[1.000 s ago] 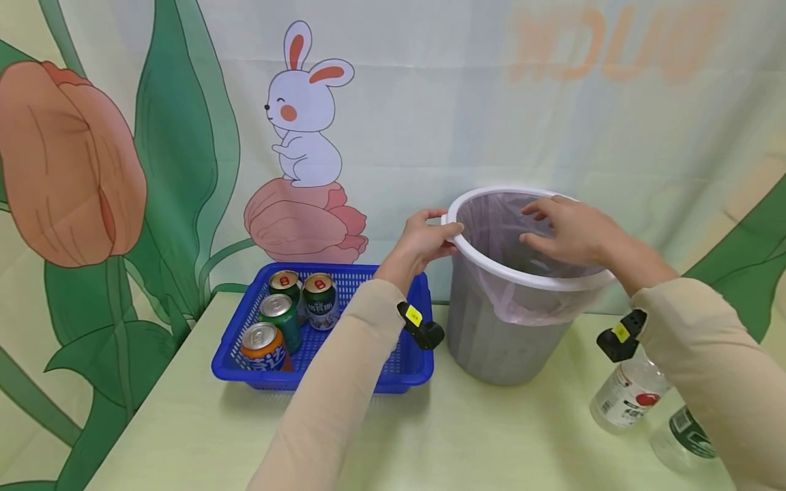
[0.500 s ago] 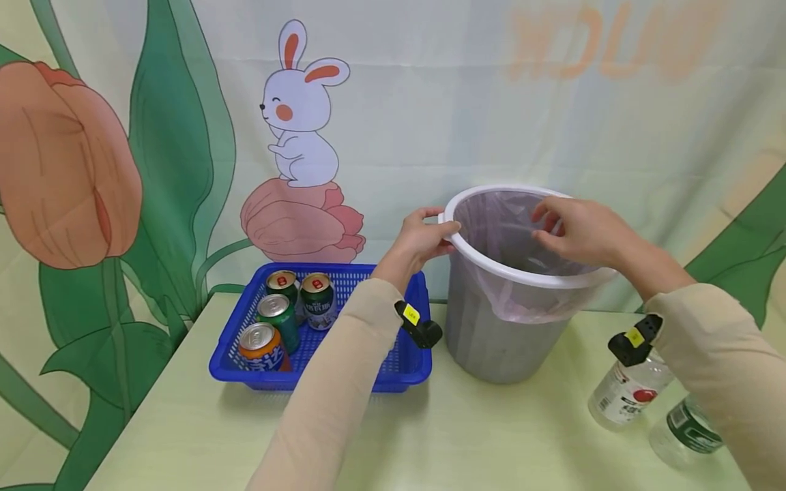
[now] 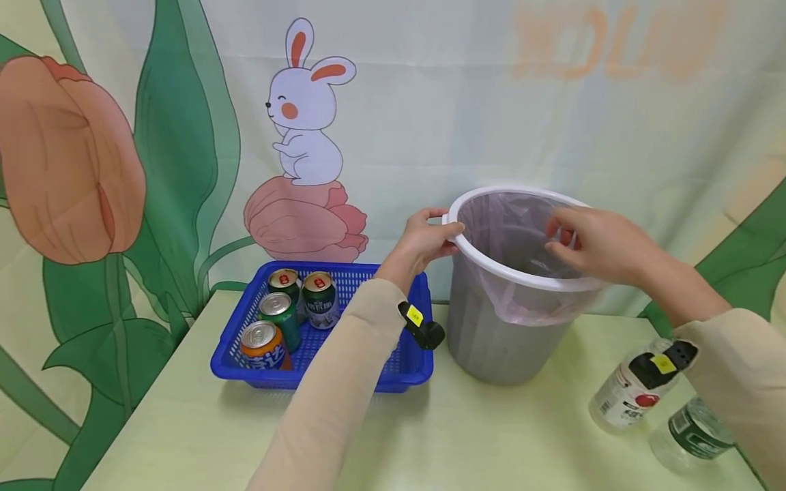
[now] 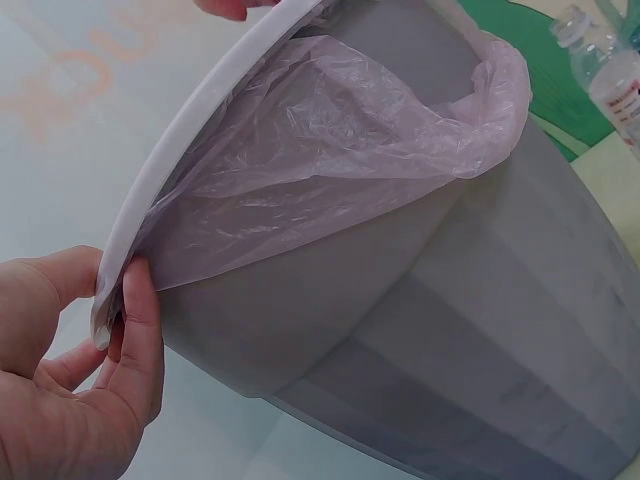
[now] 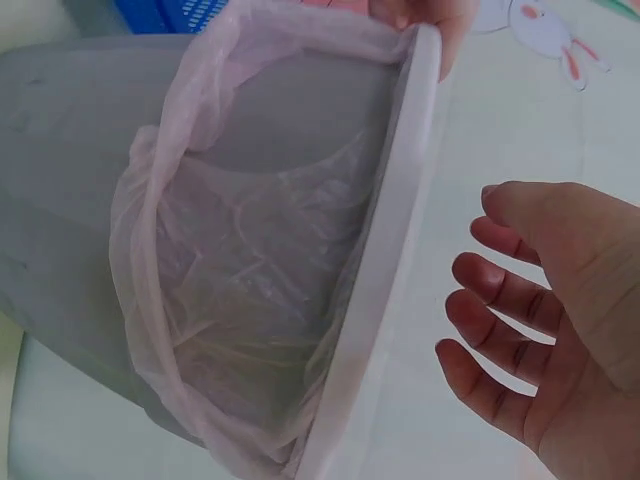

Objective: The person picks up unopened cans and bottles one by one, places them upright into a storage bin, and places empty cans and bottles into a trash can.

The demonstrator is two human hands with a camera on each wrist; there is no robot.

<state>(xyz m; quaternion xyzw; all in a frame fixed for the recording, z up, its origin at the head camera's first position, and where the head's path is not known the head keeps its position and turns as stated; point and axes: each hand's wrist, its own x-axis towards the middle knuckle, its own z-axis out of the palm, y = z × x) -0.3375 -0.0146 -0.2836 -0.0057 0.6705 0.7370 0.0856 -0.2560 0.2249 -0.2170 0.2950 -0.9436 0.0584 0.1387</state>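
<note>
A grey trash can (image 3: pixel 500 341) with a white rim ring (image 3: pixel 522 276) stands upright on the table. A thin pinkish plastic bag (image 4: pixel 350 140) lines it and folds over the outside below the ring. My left hand (image 3: pixel 424 239) pinches the rim's left side, thumb on top and fingers beneath. Over the right part of the opening hovers my right hand (image 3: pixel 604 245), its fingers loosely bent. In the right wrist view that hand is apart from the rim and nothing lies between its fingers.
Left of the can sits a blue plastic basket (image 3: pixel 230 368) holding several drink cans (image 3: pixel 279 317). At the right stand two clear bottles, one with a white label (image 3: pixel 623 399) and one with a green label (image 3: pixel 690 436). A printed curtain (image 3: pixel 399 102) hangs behind the table.
My right hand has drawn back to the right over the can's opening, and its forearm has shifted right too. The left hand keeps its hold on the rim.
</note>
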